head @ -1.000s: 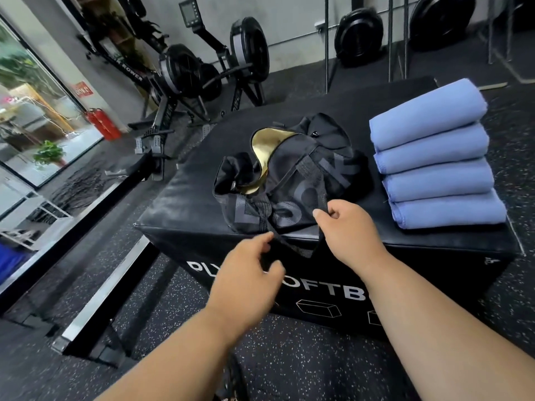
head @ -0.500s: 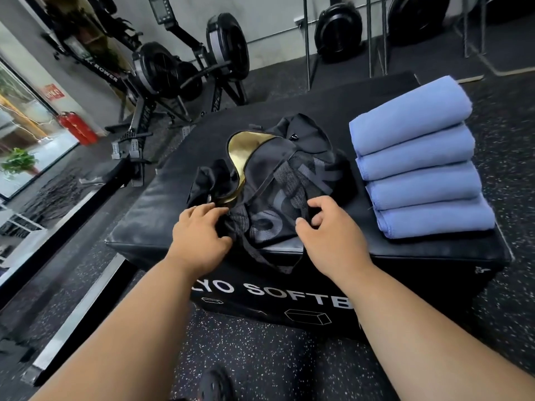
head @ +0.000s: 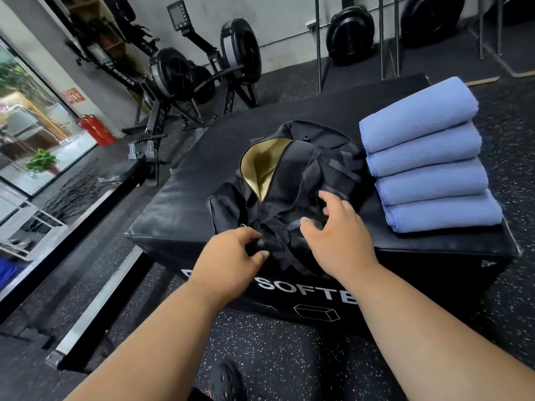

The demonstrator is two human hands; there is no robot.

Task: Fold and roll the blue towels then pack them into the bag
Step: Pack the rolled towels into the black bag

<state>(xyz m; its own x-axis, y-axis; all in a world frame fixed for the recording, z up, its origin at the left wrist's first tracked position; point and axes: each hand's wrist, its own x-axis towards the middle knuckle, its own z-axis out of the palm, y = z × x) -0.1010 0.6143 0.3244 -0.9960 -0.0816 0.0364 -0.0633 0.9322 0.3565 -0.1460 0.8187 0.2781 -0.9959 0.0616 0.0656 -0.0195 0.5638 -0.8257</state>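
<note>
A black bag with a gold lining lies crumpled on a black soft box. Its mouth gapes toward the back left. To its right, several rolled blue towels lie side by side in a row. My left hand grips the bag's near edge, fingers and thumb curled round dark fabric. My right hand rests on the bag's near right part, fingers curled into the fabric and straps.
The soft box stands on speckled rubber floor. Rowing machines stand behind at the left, a red fire extinguisher by the glass wall. A dark shoe shows below, near the box's front.
Both hands moved onto the bag's near edge and took hold of its fabric. The bag has been shifted and its printed side turned, so the lettering is hidden.
</note>
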